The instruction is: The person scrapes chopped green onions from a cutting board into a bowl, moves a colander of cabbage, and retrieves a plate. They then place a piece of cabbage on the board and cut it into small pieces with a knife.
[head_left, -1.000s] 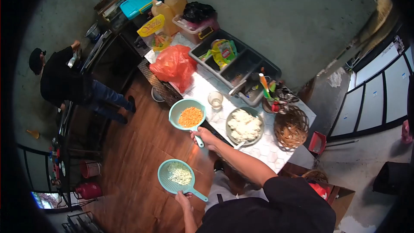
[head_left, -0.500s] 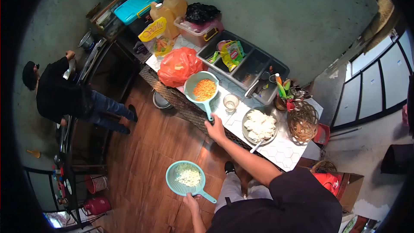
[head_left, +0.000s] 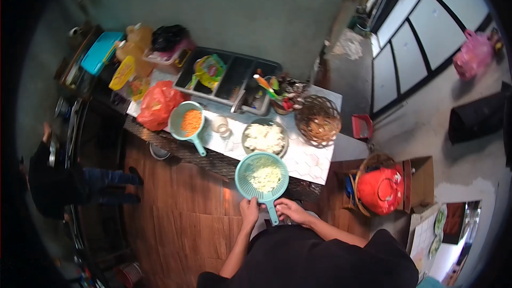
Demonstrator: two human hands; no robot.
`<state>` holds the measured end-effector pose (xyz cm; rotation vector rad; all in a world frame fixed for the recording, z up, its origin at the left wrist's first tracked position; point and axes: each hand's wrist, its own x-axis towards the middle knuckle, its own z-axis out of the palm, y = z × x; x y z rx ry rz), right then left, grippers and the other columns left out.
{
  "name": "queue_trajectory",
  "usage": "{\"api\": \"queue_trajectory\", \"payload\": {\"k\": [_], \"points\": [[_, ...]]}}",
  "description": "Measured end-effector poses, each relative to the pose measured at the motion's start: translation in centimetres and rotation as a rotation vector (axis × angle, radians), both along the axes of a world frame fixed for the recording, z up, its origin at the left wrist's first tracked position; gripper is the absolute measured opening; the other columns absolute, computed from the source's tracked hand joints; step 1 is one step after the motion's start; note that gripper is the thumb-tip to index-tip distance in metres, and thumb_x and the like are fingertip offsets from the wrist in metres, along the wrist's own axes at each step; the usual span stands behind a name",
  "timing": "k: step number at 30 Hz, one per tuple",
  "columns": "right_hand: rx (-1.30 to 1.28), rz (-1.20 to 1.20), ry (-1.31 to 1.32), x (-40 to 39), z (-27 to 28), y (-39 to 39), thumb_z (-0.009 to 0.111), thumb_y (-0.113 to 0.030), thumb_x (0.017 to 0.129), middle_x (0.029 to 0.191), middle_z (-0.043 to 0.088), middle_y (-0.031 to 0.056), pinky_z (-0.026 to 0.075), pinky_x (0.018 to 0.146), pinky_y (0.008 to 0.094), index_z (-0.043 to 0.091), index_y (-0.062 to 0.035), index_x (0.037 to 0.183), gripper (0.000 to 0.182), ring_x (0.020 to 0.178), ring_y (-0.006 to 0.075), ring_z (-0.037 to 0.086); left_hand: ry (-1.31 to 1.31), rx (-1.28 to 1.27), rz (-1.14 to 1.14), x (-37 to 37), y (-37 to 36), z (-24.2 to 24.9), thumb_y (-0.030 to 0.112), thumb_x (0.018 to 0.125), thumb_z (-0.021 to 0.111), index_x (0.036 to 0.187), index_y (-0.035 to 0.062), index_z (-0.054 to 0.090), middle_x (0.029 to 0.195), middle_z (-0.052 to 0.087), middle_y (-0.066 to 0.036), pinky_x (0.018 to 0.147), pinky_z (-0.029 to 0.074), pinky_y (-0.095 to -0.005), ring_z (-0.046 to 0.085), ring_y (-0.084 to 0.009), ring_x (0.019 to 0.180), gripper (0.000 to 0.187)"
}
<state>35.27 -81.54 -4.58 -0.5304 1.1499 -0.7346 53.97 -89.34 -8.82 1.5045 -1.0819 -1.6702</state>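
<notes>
My left hand [head_left: 249, 212] is closed on the underside of a light-green plastic colander [head_left: 241, 177], near where its handle starts. Pale shredded vegetable, like cabbage [head_left: 265, 176], lies inside. My right hand [head_left: 292, 212] is at the colander's handle, its fingers curled against it; their exact grip is partly hidden. Just beyond the colander, on the table, sits a bowl of white lumpy food [head_left: 265, 137]. Farther left, a second light-green colander [head_left: 177, 122] holds shredded orange food, like carrot [head_left: 192, 122], its handle pointing over the table edge.
On the white hexagon-patterned table [head_left: 309, 168] stand a glass [head_left: 220, 126], a woven basket [head_left: 318, 120], a grey compartment tray [head_left: 216, 95] and an orange plastic bag [head_left: 161, 105]. A person [head_left: 50, 184] in dark clothes works at left. A red bag [head_left: 380, 189] sits in a basket at right.
My right hand has let go of the carrot colander and come to the cabbage colander's handle. That colander has moved right, up to the table edge. The view has turned right.
</notes>
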Motion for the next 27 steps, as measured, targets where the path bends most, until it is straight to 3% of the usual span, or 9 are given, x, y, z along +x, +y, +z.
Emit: {"api": "queue_trajectory", "payload": {"k": [1, 4, 5, 6, 11, 16, 18, 23, 27], "points": [[-0.043, -0.063, 0.073, -0.8, -0.1, 0.4, 0.054, -0.020, 0.102, 0.106, 0.065, 0.0052, 0.053, 0.079, 0.0281, 0.054, -0.0009, 0.128, 0.032, 0.091, 0.0118, 0.063, 0.004, 0.003, -0.025, -1.6, 0.0, -0.1, 0.016, 0.095, 0.049, 0.091, -0.0082, 0.066, 0.067, 0.067, -0.009, 0.051, 0.051, -0.0285, 0.065, -0.0157, 0.058, 0.029], [-0.070, -0.211, 0.213, -3.4, -3.1, 1.7, 0.056, -0.017, 0.102, 0.107, 0.067, 0.0050, 0.052, 0.078, 0.0285, 0.059, -0.0016, 0.125, 0.028, 0.091, 0.0106, 0.062, 0.083, 0.089, -0.228, -7.0, -0.5, 0.7, 0.020, 0.094, 0.051, 0.090, -0.0060, 0.068, 0.065, 0.069, -0.010, 0.052, 0.048, -0.0278, 0.064, -0.0147, 0.056, 0.031], [-0.131, -0.329, 0.172, -4.1, -4.0, 2.3, 0.054, -0.018, 0.102, 0.106, 0.067, 0.0047, 0.053, 0.077, 0.0302, 0.058, -0.0027, 0.124, 0.027, 0.091, 0.0118, 0.064, 0.065, 0.110, -0.276, -8.4, -0.5, -0.5, 0.021, 0.094, 0.052, 0.091, -0.0054, 0.067, 0.067, 0.069, -0.010, 0.054, 0.049, -0.0281, 0.064, -0.0148, 0.057, 0.031], [0.028, -0.356, 0.138, -5.2, -2.2, 2.3, 0.053, -0.019, 0.103, 0.105, 0.067, 0.0054, 0.054, 0.076, 0.0315, 0.056, -0.0035, 0.123, 0.025, 0.089, 0.0144, 0.067, 0.045, 0.131, -0.322, -9.7, -0.6, -0.7, 0.023, 0.095, 0.052, 0.092, -0.0049, 0.067, 0.068, 0.070, -0.009, 0.056, 0.049, -0.0284, 0.064, -0.0150, 0.058, 0.032], [0.062, -0.386, 0.064, -10.0, -4.7, 3.0, 0.047, -0.019, 0.105, 0.105, 0.067, 0.0098, 0.056, 0.076, 0.0329, 0.053, -0.0035, 0.121, 0.023, 0.089, 0.0204, 0.070, 0.046, 0.299, -0.444, -13.6, 0.3, -3.1, 0.032, 0.099, 0.055, 0.101, -0.0015, 0.064, 0.081, 0.071, -0.010, 0.061, 0.048, -0.0283, 0.065, -0.0152, 0.067, 0.035], [0.148, -0.335, -0.011, -12.6, -5.2, 2.2, 0.047, -0.021, 0.105, 0.103, 0.068, 0.0132, 0.056, 0.080, 0.0372, 0.052, -0.0035, 0.118, 0.022, 0.091, 0.0233, 0.069, 0.084, 0.344, -0.411, -14.2, 1.6, -3.2, 0.033, 0.100, 0.055, 0.116, 0.0024, 0.060, 0.093, 0.071, -0.009, 0.062, 0.049, -0.0275, 0.065, -0.0136, 0.075, 0.035], [0.153, -0.322, -0.003, -13.1, -5.2, 1.4, 0.048, -0.023, 0.105, 0.102, 0.069, 0.0133, 0.055, 0.081, 0.0381, 0.052, -0.0040, 0.117, 0.023, 0.090, 0.0226, 0.069, 0.148, 0.347, -0.320, -14.0, 2.1, -3.7, 0.026, 0.101, 0.056, 0.122, 0.0020, 0.057, 0.094, 0.069, -0.011, 0.060, 0.052, -0.0282, 0.068, -0.0177, 0.073, 0.032], [0.125, -0.306, 0.037, -13.7, -5.8, -0.1, 0.052, -0.026, 0.103, 0.102, 0.069, 0.0126, 0.055, 0.077, 0.0357, 0.053, -0.0060, 0.117, 0.025, 0.088, 0.0204, 0.068, 0.118, 0.370, -0.169, -14.3, 3.6, -2.3, 0.026, 0.101, 0.055, 0.119, 0.0044, 0.060, 0.088, 0.071, -0.008, 0.062, 0.052, -0.0256, 0.067, -0.0135, 0.070, 0.028], [0.106, -0.288, 0.129, -13.8, -7.0, 1.0, 0.058, -0.033, 0.100, 0.101, 0.067, 0.0088, 0.054, 0.070, 0.0325, 0.055, -0.0068, 0.118, 0.032, 0.082, 0.0170, 0.066, 0.097, 0.386, -0.161, -13.4, 5.5, -4.3, 0.025, 0.102, 0.054, 0.117, 0.0041, 0.061, 0.086, 0.071, -0.008, 0.062, 0.052, -0.0264, 0.066, -0.0144, 0.069, 0.027]]}}
